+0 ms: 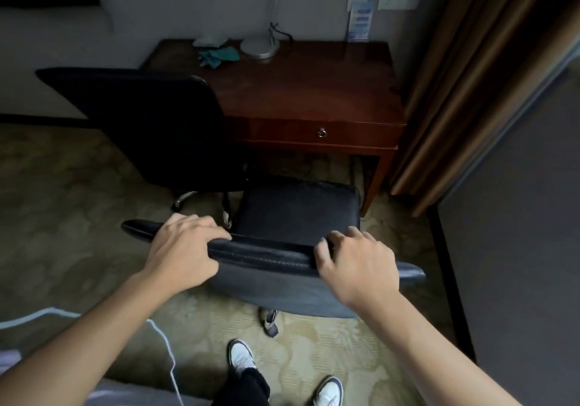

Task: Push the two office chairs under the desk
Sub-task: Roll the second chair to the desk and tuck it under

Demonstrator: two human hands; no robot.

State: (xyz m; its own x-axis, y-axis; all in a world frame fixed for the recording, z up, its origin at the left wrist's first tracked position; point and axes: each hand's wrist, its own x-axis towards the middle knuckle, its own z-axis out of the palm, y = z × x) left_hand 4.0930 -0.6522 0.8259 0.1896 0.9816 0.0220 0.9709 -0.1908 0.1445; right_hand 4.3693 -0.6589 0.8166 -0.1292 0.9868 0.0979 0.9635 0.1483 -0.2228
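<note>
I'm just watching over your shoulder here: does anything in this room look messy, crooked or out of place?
Mostly the chairs. The near chair, gripped at its backrest top by the left hand and right hand, stands clear of the desk. The far chair sits angled at the desk's left corner. A crumpled teal cloth lies on the desk.

You have two black office chairs: near chair (282,239) and far chair (150,129). One desk (314,92), one lamp base (260,46). Two hands: left hand (185,255), right hand (357,267).

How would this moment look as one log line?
near chair: outside desk | left hand, right hand: gripping backrest | far chair: at desk
</note>
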